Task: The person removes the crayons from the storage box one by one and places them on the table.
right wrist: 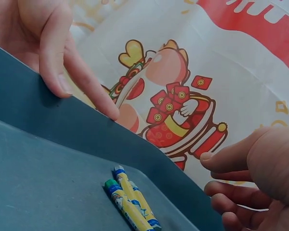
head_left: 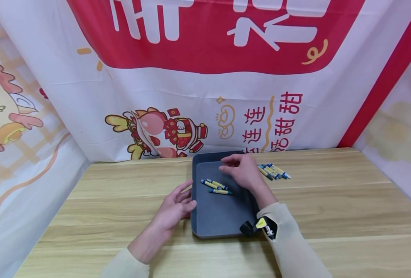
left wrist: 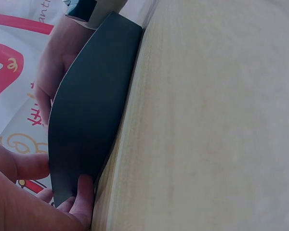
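Crayon moving seems in hand: three slim yellow crayons with blue or green ends (head_left: 220, 191) lie inside the shallow dark-grey rectangular tray (head_left: 222, 220) toward ten o'clock, with a cluster of similar crayons (head_left: 274, 172) outside at two. The right hand (head_left: 243, 170) hangs over it at one o'clock, grip parted on nothing, so the next move probably calls for a pinch; the left hand (head_left: 175, 208), grip loosely spread, touches the tray at nine. The printed white-and-red cloth (head_left: 191, 92) crowds twelve o'clock, leaving wider room on the wood-grain surface (head_left: 323, 200) toward three.
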`<state>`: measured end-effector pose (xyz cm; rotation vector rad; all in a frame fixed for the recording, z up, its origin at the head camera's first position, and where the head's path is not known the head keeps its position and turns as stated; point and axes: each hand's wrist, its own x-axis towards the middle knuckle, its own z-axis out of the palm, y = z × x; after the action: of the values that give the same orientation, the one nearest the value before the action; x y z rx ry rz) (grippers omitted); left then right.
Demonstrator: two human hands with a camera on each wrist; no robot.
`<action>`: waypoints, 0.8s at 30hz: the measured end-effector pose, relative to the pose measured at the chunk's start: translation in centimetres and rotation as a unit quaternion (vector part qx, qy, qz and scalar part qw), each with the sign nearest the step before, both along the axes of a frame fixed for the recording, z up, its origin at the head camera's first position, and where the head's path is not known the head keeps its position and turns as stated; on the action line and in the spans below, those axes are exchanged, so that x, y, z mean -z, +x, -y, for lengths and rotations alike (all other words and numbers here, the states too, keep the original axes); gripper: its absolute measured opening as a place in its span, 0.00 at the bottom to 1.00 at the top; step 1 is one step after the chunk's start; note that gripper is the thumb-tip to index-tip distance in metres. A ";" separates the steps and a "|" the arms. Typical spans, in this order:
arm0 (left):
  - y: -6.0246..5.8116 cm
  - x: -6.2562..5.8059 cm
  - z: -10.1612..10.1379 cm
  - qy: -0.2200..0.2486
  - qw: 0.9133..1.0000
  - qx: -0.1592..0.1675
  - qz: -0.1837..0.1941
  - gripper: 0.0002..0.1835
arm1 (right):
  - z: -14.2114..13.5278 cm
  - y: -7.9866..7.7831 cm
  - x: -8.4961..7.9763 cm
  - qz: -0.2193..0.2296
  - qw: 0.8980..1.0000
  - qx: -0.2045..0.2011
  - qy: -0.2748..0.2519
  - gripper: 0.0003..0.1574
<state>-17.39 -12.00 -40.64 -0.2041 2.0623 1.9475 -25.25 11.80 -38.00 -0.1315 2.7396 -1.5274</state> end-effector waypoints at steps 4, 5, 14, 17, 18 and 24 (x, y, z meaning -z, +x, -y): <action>0.0 0.0 0.0 0.002 1.000 0.000 0.001 0.36 | 0.1 0.0 0.1 0.012 1.000 -0.007 0.005 0.17; 0.0 0.0 -0.1 0.002 1.000 0.000 0.001 0.36 | 0.1 0.0 0.2 0.016 1.000 -0.008 0.008 0.17; 0.0 -0.1 0.0 -0.001 1.000 -0.001 0.000 0.37 | 0.4 -0.2 0.4 0.047 0.998 -0.022 0.044 0.18; -0.1 -0.1 0.0 -0.003 1.000 0.000 0.000 0.37 | 0.4 -0.2 0.6 0.059 0.997 -0.024 0.052 0.17; -0.1 -0.1 0.0 -0.003 1.000 0.000 0.001 0.37 | 0.5 -0.2 0.6 0.062 0.996 -0.023 0.053 0.17; 0.0 -0.1 0.0 -0.005 1.000 0.003 0.005 0.37 | 0.5 -0.4 1.1 0.069 0.996 -0.036 0.050 0.15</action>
<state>-17.43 -12.02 -40.50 -0.2097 2.0653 1.9290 -25.66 11.32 -39.09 -0.1194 2.6650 -1.3275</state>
